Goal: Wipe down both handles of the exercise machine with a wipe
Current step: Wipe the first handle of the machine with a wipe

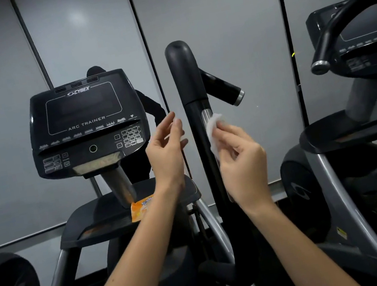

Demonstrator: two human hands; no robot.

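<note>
Grey wall panels back a row of gym machines. Nearest, the right grip [240, 158] is clamped on a thin, crumpled white wipe [214, 128], pressing it to the right side of the upright black handle [189, 87] by its metal strip. The left grip [167, 156] is apart, fingers loose, just left of the handle. Wrapping the wipe round and stroking the full length would clean best. Farther off, an orange packet [141, 208] lies on the shelf [90, 223] under the console [85, 120].
</note>
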